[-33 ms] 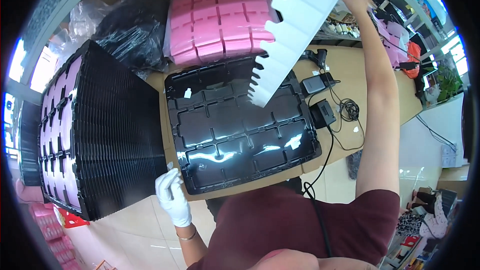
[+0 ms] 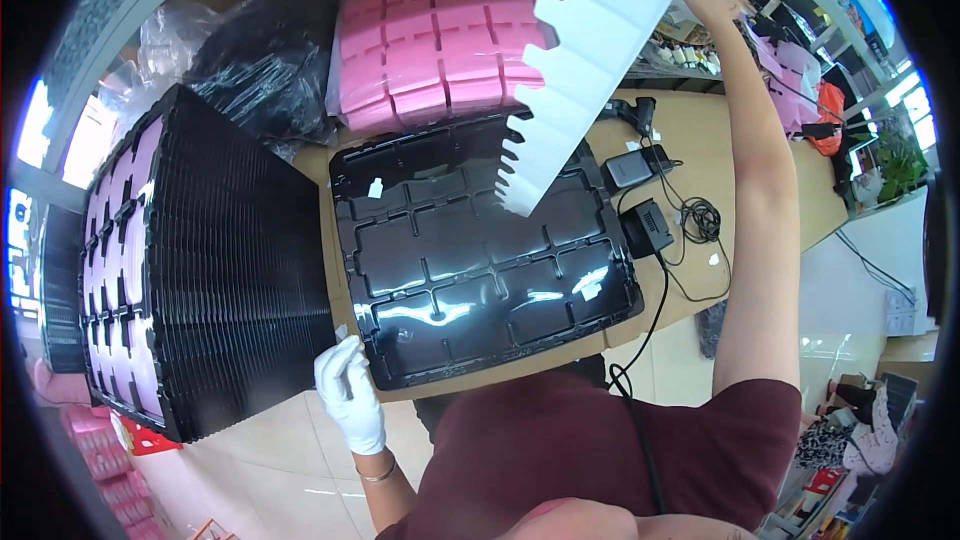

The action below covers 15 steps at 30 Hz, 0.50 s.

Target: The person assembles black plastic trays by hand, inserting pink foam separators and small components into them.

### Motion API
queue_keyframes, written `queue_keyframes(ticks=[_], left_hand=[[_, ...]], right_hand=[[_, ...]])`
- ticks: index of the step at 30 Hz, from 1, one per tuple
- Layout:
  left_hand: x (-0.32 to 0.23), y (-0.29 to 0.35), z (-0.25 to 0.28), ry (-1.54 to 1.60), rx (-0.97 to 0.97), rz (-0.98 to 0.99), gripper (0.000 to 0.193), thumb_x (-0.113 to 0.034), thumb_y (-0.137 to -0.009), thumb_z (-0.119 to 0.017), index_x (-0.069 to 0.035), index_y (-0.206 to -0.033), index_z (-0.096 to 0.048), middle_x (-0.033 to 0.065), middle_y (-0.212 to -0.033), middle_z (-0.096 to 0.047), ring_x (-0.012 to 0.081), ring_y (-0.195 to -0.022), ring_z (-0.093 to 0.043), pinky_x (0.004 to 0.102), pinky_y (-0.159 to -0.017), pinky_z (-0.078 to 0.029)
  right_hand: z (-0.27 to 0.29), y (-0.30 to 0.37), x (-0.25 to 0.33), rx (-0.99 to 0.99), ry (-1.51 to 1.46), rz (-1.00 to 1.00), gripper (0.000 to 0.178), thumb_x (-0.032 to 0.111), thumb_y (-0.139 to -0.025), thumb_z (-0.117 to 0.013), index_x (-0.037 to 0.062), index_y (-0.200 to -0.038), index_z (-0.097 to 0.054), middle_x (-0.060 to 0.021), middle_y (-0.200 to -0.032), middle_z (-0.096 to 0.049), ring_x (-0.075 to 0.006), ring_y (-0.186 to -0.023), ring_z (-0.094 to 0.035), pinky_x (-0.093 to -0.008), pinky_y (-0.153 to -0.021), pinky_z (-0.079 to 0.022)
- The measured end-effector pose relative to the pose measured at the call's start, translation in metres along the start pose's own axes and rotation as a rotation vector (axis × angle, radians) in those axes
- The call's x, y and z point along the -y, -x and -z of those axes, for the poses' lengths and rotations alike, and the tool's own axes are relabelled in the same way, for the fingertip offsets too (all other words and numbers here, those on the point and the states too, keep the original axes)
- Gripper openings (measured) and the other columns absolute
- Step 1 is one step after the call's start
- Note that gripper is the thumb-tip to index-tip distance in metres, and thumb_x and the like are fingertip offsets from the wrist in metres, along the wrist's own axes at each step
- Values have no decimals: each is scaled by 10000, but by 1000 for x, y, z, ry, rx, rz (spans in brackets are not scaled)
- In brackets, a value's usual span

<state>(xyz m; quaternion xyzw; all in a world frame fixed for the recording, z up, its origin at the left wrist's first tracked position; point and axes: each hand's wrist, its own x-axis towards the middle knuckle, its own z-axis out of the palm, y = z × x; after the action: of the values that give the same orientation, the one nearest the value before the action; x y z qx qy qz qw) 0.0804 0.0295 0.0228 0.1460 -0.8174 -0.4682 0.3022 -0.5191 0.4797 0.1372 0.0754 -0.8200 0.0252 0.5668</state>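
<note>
In a white glove, my left hand (image 2: 348,398) is at the near left corner of a black plastic tray (image 2: 470,230) with shallow compartments. Its fingers are bent, with a small whitish piece (image 2: 342,331) at their tips; whether they pinch it is unclear. My right hand (image 2: 712,0), bare, is stretched to the far right, fingers apart, over the cluttered shelf. Next to it, a long white strip with a toothed edge (image 2: 600,50) slants across the view and hides part of the tray. Contact between that hand and the strip cannot be made out.
A tall stack of black trays (image 2: 230,270) stands on the left. Behind the tray lie wrapped pink foam blocks (image 2: 430,50) and a black plastic bag (image 2: 265,65). Black adapters (image 2: 645,230) and a coiled cable (image 2: 697,220) sit on the brown tabletop (image 2: 780,280) at right.
My right fingers look more spread than before. My left hand has shifted very slightly to the right. The tray has not moved.
</note>
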Motion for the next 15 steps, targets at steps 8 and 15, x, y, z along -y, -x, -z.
queue_keyframes(ticks=[8,15], left_hand=[[1,-16,-22,-265,99,-80,217,37,-911,-607,-46,-1106,-658,85,-1055,-657,263,-997,-610,378,-929,-484],[-7,-28,-29,-201,222,-176,236,39,-890,-624,-65,-1094,-679,88,-1052,-648,258,-986,-610,360,-885,-488]], right_hand=[[148,142,184,710,-771,148,121,86,-803,-682,54,-915,-715,-120,-942,-696,-335,-934,-624,-421,-874,-505],[135,211,205,800,-844,46,236,2,-730,-729,9,-959,-672,-144,-975,-665,-332,-1028,-579,-410,-894,-466]])
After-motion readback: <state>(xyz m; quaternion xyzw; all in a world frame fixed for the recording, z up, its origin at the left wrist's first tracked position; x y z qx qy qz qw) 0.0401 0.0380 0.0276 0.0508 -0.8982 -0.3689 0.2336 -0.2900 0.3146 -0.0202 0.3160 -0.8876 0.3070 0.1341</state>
